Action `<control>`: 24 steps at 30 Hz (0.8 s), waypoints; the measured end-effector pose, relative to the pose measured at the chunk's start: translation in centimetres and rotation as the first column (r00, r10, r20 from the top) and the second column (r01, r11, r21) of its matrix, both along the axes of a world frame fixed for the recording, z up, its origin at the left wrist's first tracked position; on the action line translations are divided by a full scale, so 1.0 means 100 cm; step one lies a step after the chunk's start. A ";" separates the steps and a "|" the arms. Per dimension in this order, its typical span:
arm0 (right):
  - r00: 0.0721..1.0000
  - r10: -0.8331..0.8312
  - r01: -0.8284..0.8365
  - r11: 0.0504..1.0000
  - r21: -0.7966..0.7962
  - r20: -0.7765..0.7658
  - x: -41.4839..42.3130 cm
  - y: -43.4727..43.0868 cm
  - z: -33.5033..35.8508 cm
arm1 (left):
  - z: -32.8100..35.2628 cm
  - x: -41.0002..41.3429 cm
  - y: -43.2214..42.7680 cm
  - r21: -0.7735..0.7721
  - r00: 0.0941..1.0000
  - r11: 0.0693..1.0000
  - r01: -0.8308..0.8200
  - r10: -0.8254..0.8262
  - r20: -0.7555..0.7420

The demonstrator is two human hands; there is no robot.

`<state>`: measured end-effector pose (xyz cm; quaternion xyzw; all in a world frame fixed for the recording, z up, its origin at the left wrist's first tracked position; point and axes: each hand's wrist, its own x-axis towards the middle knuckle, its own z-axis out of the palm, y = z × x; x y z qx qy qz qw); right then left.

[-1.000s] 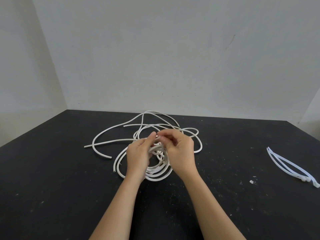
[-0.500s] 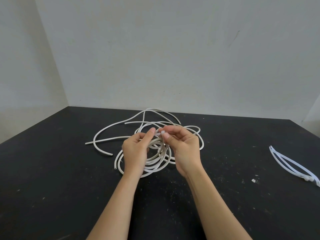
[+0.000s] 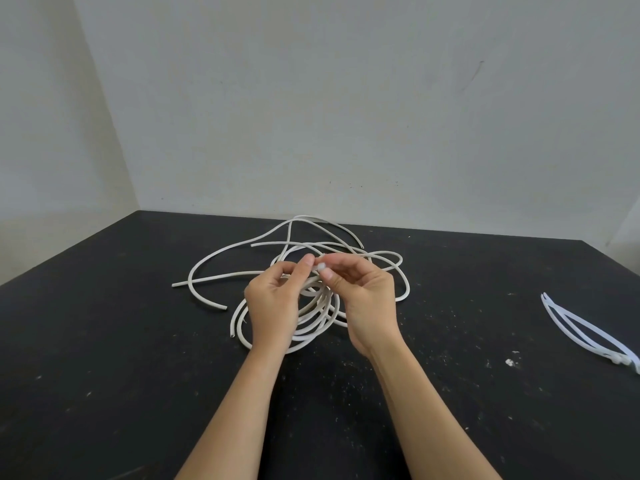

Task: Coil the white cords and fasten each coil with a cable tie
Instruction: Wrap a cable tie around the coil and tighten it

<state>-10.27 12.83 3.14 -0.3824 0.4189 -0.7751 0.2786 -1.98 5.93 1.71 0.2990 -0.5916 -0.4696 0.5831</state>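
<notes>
The white cords (image 3: 214,278) lie in a loose tangle on the black bench (image 3: 138,375), in its middle and far part. Their farthest loops come near the back edge, where the bench meets the pale wall (image 3: 346,98). Two cut ends point to the left, well apart from the left edge of the bench. Several rounds are gathered into a coil (image 3: 313,327) between the two wrists.

The right hand (image 3: 363,299) pinches a small white piece (image 3: 321,267) between the thumb and the fingertips, above the coil. The left hand (image 3: 273,306) has its fingers curled and its thumb tip just beside that piece; it cannot be told whether it grips the piece or the coil.

A few cable ties (image 3: 585,332) lie near the right edge, well apart from the cords, with a wide stretch of dark, speckled bench between them.
</notes>
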 end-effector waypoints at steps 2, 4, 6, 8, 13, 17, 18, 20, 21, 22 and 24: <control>0.999 -0.036 0.036 0.999 0.014 -0.011 0.001 -0.001 0.000 | 0.000 0.000 0.001 -0.017 1.000 1.000 -0.001 0.001 -0.001; 0.997 -0.066 0.068 0.997 0.026 -0.041 0.002 -0.002 0.000 | -0.001 0.000 0.002 -0.022 1.000 1.000 -0.003 0.003 0.001; 0.991 -0.089 0.094 0.994 0.048 -0.098 0.003 -0.003 -0.002 | -0.001 0.000 0.002 -0.028 1.000 1.000 -0.005 0.005 0.015; 0.980 -0.108 0.122 0.990 0.076 -0.167 0.003 -0.004 -0.004 | -0.002 0.001 0.001 -0.047 0.999 0.999 -0.008 0.010 0.040; 0.949 -0.129 0.165 0.981 0.104 -0.287 0.003 -0.006 -0.008 | -0.004 0.001 0.000 -0.094 0.994 0.994 -0.047 0.056 0.096; 0.907 -0.175 0.232 0.967 0.109 -0.382 0.007 -0.006 -0.009 | -0.001 0.001 0.004 -0.036 0.998 0.999 0.006 -0.004 0.065; 0.892 -0.188 0.255 0.960 0.115 -0.410 0.007 -0.006 -0.010 | -0.001 0.001 0.005 -0.025 0.998 0.999 0.022 -0.020 0.059; 0.895 -0.189 0.258 0.958 0.124 -0.405 0.008 -0.006 -0.009 | 0.000 0.001 0.006 -0.027 0.997 0.999 0.027 -0.025 0.069; 0.908 -0.179 0.242 0.962 0.126 -0.378 0.008 -0.006 -0.008 | 0.000 0.001 0.006 -0.035 0.997 0.999 0.024 -0.022 0.072; 0.926 -0.164 0.218 0.968 0.127 -0.339 0.009 -0.005 -0.008 | 0.001 0.001 0.006 -0.045 0.997 0.999 0.018 -0.015 0.077; 0.951 -0.142 0.186 0.973 0.139 -0.276 0.010 -0.004 -0.004 | -0.001 0.001 0.006 -0.077 0.995 0.997 0.002 0.006 0.098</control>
